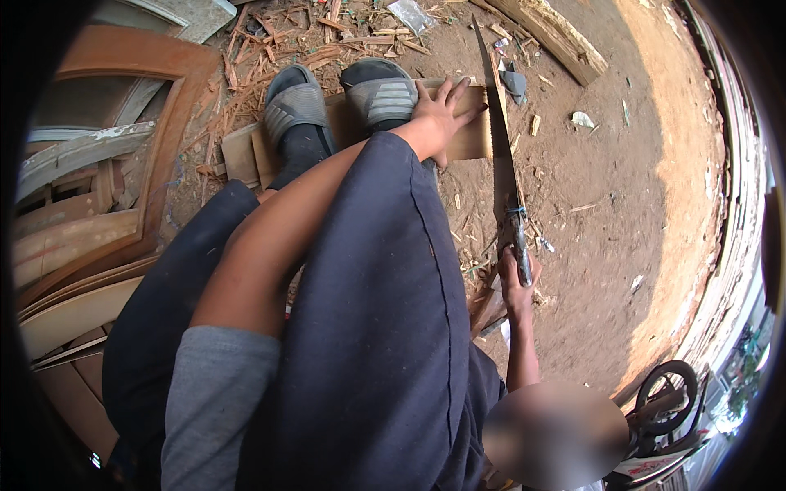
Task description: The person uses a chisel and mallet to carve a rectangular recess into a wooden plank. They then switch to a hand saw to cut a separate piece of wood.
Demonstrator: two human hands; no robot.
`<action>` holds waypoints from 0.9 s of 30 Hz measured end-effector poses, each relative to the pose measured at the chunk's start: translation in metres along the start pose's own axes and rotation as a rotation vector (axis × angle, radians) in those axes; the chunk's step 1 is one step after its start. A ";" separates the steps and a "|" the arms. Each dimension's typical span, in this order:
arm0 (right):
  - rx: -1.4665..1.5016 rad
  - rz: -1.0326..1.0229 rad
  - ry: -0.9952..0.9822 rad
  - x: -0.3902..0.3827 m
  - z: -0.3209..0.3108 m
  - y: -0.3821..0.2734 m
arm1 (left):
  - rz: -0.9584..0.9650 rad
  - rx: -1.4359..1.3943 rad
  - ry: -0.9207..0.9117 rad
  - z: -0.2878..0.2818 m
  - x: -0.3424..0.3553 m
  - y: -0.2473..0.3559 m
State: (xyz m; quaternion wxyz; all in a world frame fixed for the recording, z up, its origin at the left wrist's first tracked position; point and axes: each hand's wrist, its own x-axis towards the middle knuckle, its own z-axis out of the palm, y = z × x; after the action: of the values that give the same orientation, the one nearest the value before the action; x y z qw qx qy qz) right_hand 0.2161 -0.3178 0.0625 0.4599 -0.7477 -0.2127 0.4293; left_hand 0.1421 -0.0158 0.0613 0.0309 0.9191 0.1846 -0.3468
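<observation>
A short wooden plank (473, 139) lies across the ground under my feet, which wear grey slide sandals (383, 96). My left hand (439, 119) is pressed on the plank beside the right sandal, its fingers spread. My right hand (519, 270) is wrapped round the handle of a long handsaw (506, 168). The saw's blade points away from me and runs along the plank's right end; whether its teeth are in the wood I cannot tell. Part of the plank is hidden by my sandals and left hand.
Wood splinters (327, 37) litter the dirt at the far side. A thick timber piece (557, 37) lies at the far right. Wooden frames (155, 180) lean at the left, stacked boards (729, 164) line the right, and a wheel (667, 397) stands at the lower right.
</observation>
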 end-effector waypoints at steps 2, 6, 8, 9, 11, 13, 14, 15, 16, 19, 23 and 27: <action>-0.045 -0.061 0.002 0.002 0.000 0.008 | -0.003 0.010 -0.020 -0.004 -0.002 0.001; -0.047 -0.114 -0.006 0.006 -0.003 0.019 | 0.000 0.010 -0.017 -0.004 0.000 0.001; -0.026 -0.117 -0.013 0.008 -0.002 0.022 | -0.005 0.009 -0.007 -0.003 0.000 0.001; -0.021 -0.115 -0.018 0.009 -0.002 0.023 | -0.011 0.023 -0.005 -0.002 0.000 0.001; -0.018 -0.118 -0.015 0.009 -0.001 0.028 | -0.023 0.048 0.001 0.000 0.002 0.003; -0.010 -0.137 -0.001 0.013 0.001 0.032 | 0.006 0.039 -0.001 -0.001 0.000 0.000; -0.019 -0.132 0.000 0.009 0.001 0.033 | 0.020 0.033 -0.002 -0.001 -0.001 -0.001; -0.031 -0.129 -0.004 0.001 -0.003 0.033 | 0.017 0.048 -0.005 -0.003 -0.002 0.001; -0.043 -0.125 -0.008 -0.003 -0.005 0.033 | 0.014 0.057 -0.011 -0.004 -0.003 -0.001; -0.112 -0.205 -0.002 0.001 -0.004 0.031 | 0.026 -0.018 0.047 0.000 0.001 0.002; 0.005 -0.063 -0.042 0.001 -0.005 0.030 | -0.061 -0.795 0.439 0.017 0.024 -0.022; -0.049 -0.116 -0.019 0.000 -0.007 0.032 | -0.206 -0.610 0.379 0.017 0.052 -0.018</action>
State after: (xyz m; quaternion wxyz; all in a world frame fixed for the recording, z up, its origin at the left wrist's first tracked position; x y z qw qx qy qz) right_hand 0.2195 -0.3370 0.0359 0.4636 -0.7410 -0.2705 0.4034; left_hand 0.1609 0.0139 0.0164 0.2337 0.8921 0.3734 -0.1006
